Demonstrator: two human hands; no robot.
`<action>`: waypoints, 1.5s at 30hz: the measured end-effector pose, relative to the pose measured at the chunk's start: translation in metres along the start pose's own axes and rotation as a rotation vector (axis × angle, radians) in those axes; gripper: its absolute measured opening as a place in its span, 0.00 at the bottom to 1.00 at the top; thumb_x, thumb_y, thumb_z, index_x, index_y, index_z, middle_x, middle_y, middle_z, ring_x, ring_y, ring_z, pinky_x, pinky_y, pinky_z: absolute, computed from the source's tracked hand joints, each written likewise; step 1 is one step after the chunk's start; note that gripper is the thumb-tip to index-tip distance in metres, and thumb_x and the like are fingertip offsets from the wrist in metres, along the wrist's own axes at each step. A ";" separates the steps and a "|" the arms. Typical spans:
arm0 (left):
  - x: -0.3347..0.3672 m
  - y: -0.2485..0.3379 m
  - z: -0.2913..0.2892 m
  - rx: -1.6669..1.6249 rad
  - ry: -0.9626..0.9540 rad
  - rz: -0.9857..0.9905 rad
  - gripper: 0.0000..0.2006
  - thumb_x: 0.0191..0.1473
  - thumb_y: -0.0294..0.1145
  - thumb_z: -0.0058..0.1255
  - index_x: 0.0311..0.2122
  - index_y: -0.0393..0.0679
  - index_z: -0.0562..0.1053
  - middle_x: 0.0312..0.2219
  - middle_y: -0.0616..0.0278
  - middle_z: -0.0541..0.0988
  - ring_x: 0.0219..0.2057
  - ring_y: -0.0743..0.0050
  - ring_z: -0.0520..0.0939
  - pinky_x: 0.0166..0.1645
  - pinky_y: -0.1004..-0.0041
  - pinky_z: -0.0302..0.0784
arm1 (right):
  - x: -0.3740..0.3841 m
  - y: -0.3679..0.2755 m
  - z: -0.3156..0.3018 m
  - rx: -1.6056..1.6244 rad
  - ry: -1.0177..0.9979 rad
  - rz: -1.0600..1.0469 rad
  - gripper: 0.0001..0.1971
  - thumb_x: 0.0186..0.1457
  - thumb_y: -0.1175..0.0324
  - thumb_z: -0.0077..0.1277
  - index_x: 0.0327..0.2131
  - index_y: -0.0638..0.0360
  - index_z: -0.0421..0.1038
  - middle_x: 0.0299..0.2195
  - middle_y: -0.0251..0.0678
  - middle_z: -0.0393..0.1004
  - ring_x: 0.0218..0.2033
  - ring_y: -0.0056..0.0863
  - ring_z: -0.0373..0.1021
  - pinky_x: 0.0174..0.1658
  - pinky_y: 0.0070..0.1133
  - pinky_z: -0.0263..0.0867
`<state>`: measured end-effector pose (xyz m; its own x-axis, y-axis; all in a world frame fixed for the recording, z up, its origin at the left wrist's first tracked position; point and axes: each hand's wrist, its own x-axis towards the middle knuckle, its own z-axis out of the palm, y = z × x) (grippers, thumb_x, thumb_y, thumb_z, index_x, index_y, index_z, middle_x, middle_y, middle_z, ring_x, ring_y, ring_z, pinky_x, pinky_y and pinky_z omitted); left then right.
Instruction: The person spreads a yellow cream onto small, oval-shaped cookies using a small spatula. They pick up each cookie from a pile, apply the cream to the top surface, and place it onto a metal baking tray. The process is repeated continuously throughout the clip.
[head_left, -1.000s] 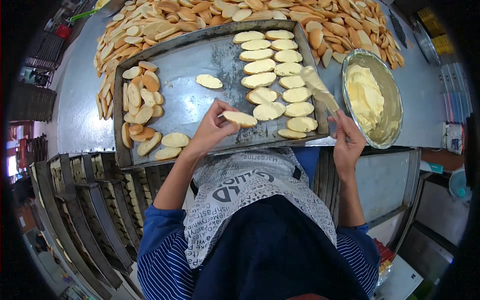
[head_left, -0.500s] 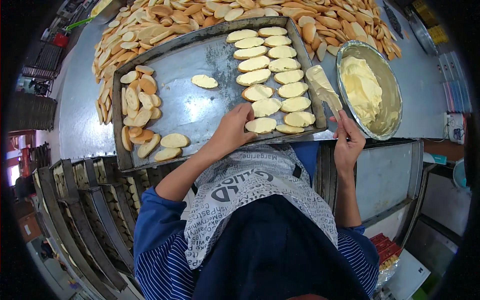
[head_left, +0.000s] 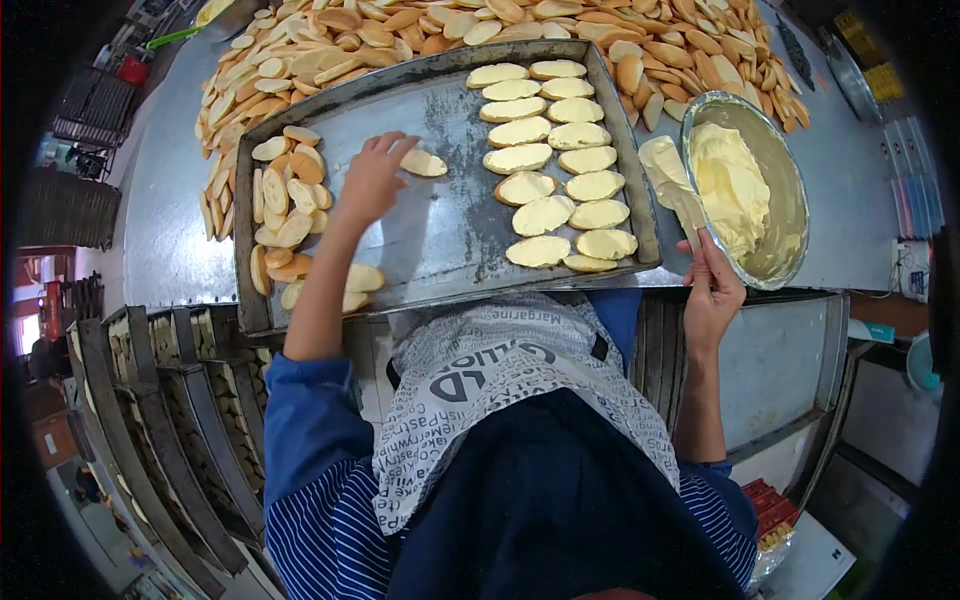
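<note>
My left hand (head_left: pixel 374 182) is over the left half of the dark metal baking tray (head_left: pixel 440 285), fingers apart and holding nothing. Its fingertips are at the left end of a lone cream-covered bread slice (head_left: pixel 427 164); whether they touch it I cannot tell. In my right hand (head_left: pixel 712 275) is the handle of a spatula (head_left: pixel 672 185), its broad blade coated with pale yellow cream. Two columns of spread bread slices (head_left: pixel 541 215) lie along the tray's right side. Plain bread slices (head_left: pixel 296 195) are heaped at its left end, some hidden behind my left forearm.
A metal bowl (head_left: pixel 790 225) of pale yellow cream stands right of the tray. A large pile of bread slices (head_left: pixel 440 25) covers the table's far side. Racked trays (head_left: pixel 165 400) stand below at left, and another tray (head_left: pixel 775 355) is below at right.
My left hand has left the spread slices at the tray's near right and moved left and away to the lone slice. The right hand still holds the spatula, slightly lower.
</note>
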<state>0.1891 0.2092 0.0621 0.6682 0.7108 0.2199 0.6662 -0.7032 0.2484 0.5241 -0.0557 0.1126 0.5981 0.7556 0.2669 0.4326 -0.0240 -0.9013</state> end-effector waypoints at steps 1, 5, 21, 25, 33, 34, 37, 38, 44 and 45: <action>0.002 -0.010 -0.003 -0.096 -0.077 -0.011 0.26 0.36 0.23 0.60 0.46 0.45 0.68 0.41 0.57 0.72 0.45 0.52 0.72 0.47 0.61 0.68 | 0.001 0.000 0.000 0.005 0.000 -0.002 0.12 0.58 0.76 0.44 0.45 0.62 0.72 0.32 0.35 0.76 0.21 0.12 0.59 0.23 0.12 0.57; 0.007 -0.018 -0.007 -0.251 -0.175 -0.086 0.19 0.36 0.24 0.60 0.39 0.41 0.72 0.35 0.59 0.75 0.38 0.56 0.75 0.43 0.66 0.70 | 0.002 -0.003 0.005 0.013 -0.015 -0.020 0.13 0.58 0.77 0.44 0.46 0.61 0.72 0.31 0.34 0.76 0.21 0.12 0.58 0.23 0.12 0.56; -0.037 0.059 -0.008 -0.802 -0.662 -0.184 0.14 0.39 0.30 0.65 0.34 0.38 0.78 0.25 0.60 0.79 0.27 0.78 0.77 0.35 0.77 0.74 | 0.005 0.003 0.012 0.015 -0.079 0.023 0.13 0.57 0.77 0.45 0.45 0.63 0.71 0.30 0.33 0.76 0.19 0.11 0.56 0.22 0.11 0.54; -0.035 0.073 0.006 -0.914 -0.757 -0.204 0.13 0.41 0.32 0.64 0.33 0.37 0.78 0.23 0.61 0.80 0.26 0.79 0.77 0.35 0.78 0.73 | 0.006 0.005 0.013 0.022 -0.083 0.022 0.13 0.57 0.77 0.45 0.45 0.63 0.71 0.30 0.33 0.76 0.19 0.11 0.56 0.21 0.11 0.54; -0.033 0.091 0.025 -0.923 -0.784 -0.224 0.16 0.40 0.33 0.65 0.35 0.36 0.77 0.23 0.66 0.79 0.24 0.84 0.75 0.31 0.81 0.71 | 0.007 0.006 0.011 0.010 -0.086 0.024 0.13 0.57 0.77 0.45 0.46 0.62 0.71 0.30 0.33 0.76 0.18 0.11 0.55 0.22 0.11 0.54; -0.034 0.092 0.027 -0.913 -0.781 -0.227 0.16 0.40 0.33 0.65 0.35 0.36 0.77 0.23 0.66 0.79 0.24 0.84 0.75 0.31 0.81 0.71 | 0.007 0.007 0.010 0.010 -0.085 0.023 0.13 0.57 0.77 0.45 0.46 0.62 0.71 0.30 0.33 0.76 0.18 0.11 0.55 0.22 0.11 0.54; -0.035 0.095 0.024 -0.925 -0.769 -0.288 0.15 0.39 0.35 0.65 0.33 0.37 0.78 0.23 0.62 0.79 0.25 0.79 0.76 0.32 0.78 0.72 | 0.006 0.011 0.009 0.040 -0.070 0.032 0.13 0.57 0.77 0.45 0.46 0.62 0.71 0.30 0.33 0.76 0.19 0.11 0.56 0.22 0.11 0.55; -0.036 0.096 0.022 -0.936 -0.762 -0.318 0.15 0.39 0.35 0.65 0.32 0.37 0.78 0.23 0.60 0.79 0.26 0.76 0.77 0.33 0.76 0.73 | 0.007 0.011 0.008 0.037 -0.067 0.035 0.13 0.57 0.77 0.45 0.46 0.62 0.71 0.30 0.33 0.76 0.19 0.11 0.56 0.22 0.11 0.55; -0.046 0.102 0.012 -0.903 -0.621 -0.245 0.17 0.43 0.31 0.62 0.39 0.36 0.76 0.24 0.64 0.78 0.26 0.81 0.76 0.32 0.79 0.71 | 0.012 0.007 -0.002 -0.016 -0.013 0.058 0.14 0.57 0.77 0.45 0.47 0.64 0.70 0.31 0.32 0.76 0.19 0.10 0.56 0.22 0.10 0.54; -0.049 0.098 0.006 -0.879 -0.604 -0.280 0.16 0.43 0.32 0.62 0.38 0.38 0.75 0.26 0.60 0.79 0.28 0.77 0.78 0.33 0.78 0.72 | 0.015 0.005 -0.007 -0.029 0.009 0.064 0.14 0.57 0.77 0.44 0.48 0.63 0.70 0.31 0.32 0.76 0.19 0.10 0.55 0.22 0.10 0.53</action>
<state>0.2240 0.1051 0.0697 0.7421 0.5475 -0.3868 0.5113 -0.0892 0.8547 0.5397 -0.0493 0.1146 0.6316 0.7457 0.2122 0.4123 -0.0913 -0.9065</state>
